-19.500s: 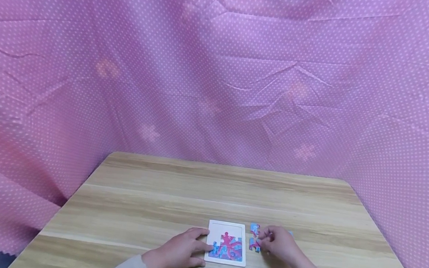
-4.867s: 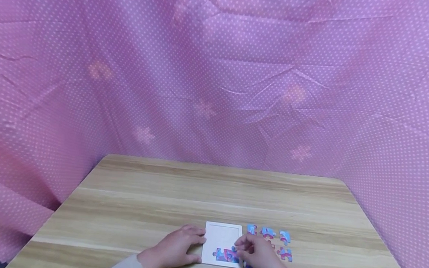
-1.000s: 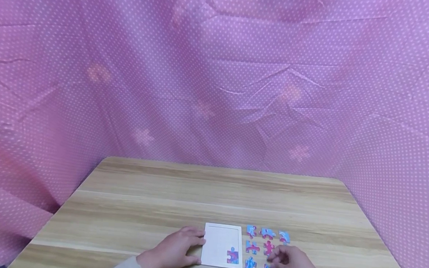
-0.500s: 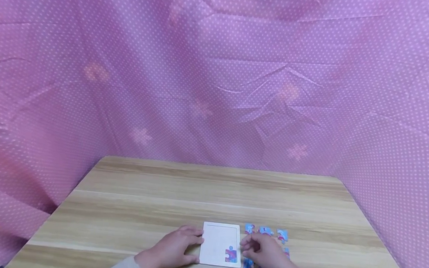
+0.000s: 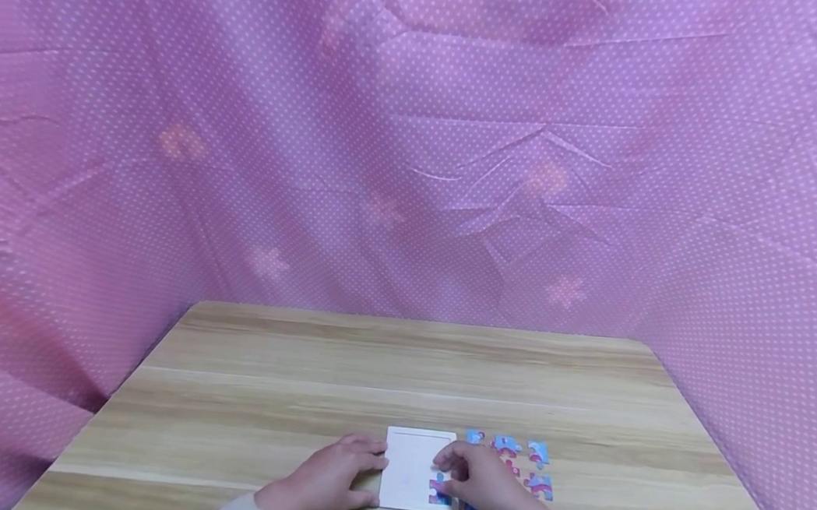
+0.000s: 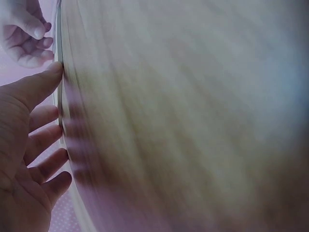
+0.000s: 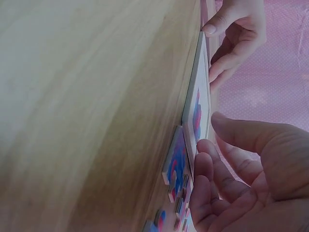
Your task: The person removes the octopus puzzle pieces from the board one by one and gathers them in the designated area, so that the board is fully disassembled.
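A shallow white puzzle tray (image 5: 405, 469) lies on the table near its front. One blue, pink and purple jigsaw piece (image 5: 438, 497) sits in the tray's near right corner. My left hand (image 5: 328, 476) rests on the table with its fingertips and thumb against the tray's left edge; the left wrist view shows those fingers spread along the rim. Over the tray's right side is my right hand (image 5: 482, 478), its thumb overlapping the corner piece in the head view. In the right wrist view, thumb and curved fingers stand apart with nothing between them.
Several loose jigsaw pieces (image 5: 507, 445) lie in rough rows right of the tray, the nearer ones partly hidden under my right hand. The wooden table (image 5: 346, 353) reaches back to a pink dotted cloth (image 5: 414, 169) that hangs behind and on both sides.
Earlier the tray held several joined pieces; now one is in it and the others lie to the right. My right hand has moved left from them to the tray; the left stays put.
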`<act>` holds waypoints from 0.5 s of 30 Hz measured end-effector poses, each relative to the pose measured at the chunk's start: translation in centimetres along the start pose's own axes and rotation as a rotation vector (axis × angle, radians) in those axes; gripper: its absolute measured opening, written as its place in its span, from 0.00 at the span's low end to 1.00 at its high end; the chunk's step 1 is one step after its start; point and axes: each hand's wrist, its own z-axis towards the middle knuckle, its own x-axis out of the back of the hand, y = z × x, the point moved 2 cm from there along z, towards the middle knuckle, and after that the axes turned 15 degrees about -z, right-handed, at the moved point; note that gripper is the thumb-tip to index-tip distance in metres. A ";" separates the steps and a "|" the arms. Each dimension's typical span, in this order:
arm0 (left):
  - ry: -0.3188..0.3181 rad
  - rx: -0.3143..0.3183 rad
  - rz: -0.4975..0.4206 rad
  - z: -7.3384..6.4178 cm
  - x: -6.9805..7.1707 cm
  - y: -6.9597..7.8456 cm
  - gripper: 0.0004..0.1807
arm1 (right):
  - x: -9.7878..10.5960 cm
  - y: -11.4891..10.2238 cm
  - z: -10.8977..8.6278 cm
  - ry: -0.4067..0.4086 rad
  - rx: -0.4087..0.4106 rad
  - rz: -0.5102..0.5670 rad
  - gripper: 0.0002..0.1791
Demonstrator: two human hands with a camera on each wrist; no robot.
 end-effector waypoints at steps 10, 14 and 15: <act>-0.004 0.010 -0.011 0.6 -0.1 0.0 0.26 | 0.1 0.5 0.5 -0.014 -0.015 -0.001 0.10; -0.008 0.019 -0.007 0.6 0.1 -0.1 0.26 | 0.1 0.5 0.7 -0.016 -0.003 0.041 0.10; -0.007 0.018 -0.005 0.6 0.1 -0.1 0.26 | 0.1 0.5 0.8 -0.016 -0.001 0.050 0.11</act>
